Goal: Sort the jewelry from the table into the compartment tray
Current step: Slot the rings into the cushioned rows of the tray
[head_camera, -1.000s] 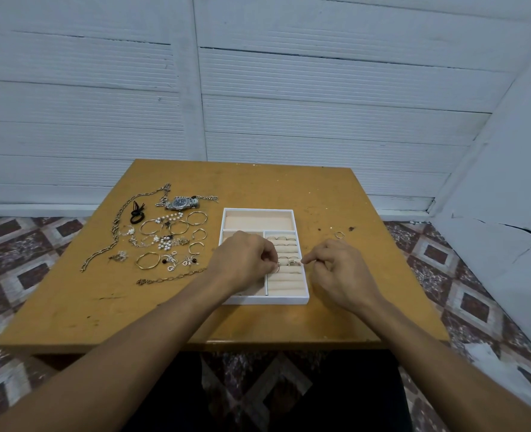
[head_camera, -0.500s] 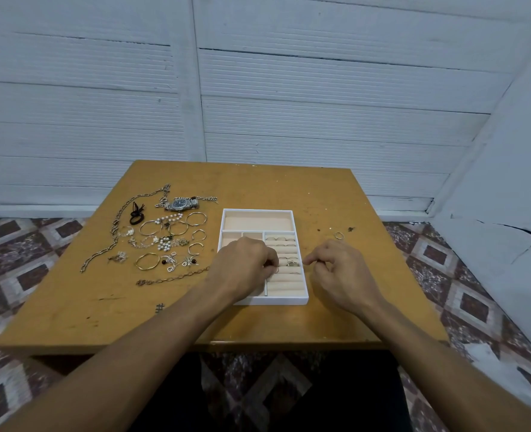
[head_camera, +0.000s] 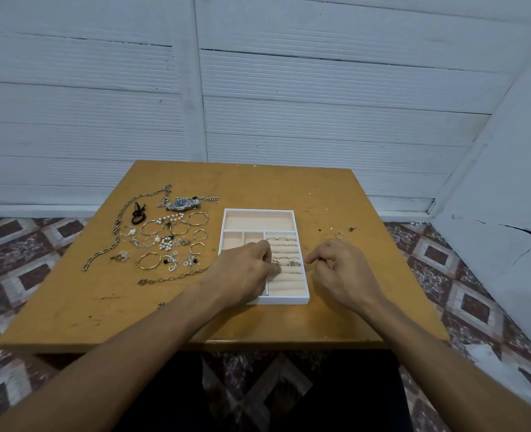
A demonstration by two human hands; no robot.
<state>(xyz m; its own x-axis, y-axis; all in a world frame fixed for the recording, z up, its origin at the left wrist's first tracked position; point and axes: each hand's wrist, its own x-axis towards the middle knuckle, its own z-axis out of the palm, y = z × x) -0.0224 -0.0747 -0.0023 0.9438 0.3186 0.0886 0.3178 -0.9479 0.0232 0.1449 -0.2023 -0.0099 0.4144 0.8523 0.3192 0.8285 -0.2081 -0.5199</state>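
Both hands are in at the compartment tray [head_camera: 259,210], which sits mid-desk, a touch to the right. The left hand [head_camera: 244,271] is laid over the tray's near left side. Its fingers [head_camera: 268,249] are curled down on the ring rolls and pinch a small silver ring [head_camera: 275,262] at a middle row. Just right of it a second ring [head_camera: 293,263] sits seated in the same row, and more rings [head_camera: 282,238] line the far rows. The right hand [head_camera: 340,274] hovers just beside the tray's right wall. Its fingers [head_camera: 310,260] are loosely curled and released, with nothing in them. Further out on the desk [head_camera: 273,185], a loose ring [head_camera: 339,235] lies to the right. Over on the left waits the unsorted pile: a watch [head_camera: 183,203], a long chain [head_camera: 117,235], a black hair tie [head_camera: 138,215], gold bangles [head_camera: 149,260] and a chain bracelet [head_camera: 172,278].
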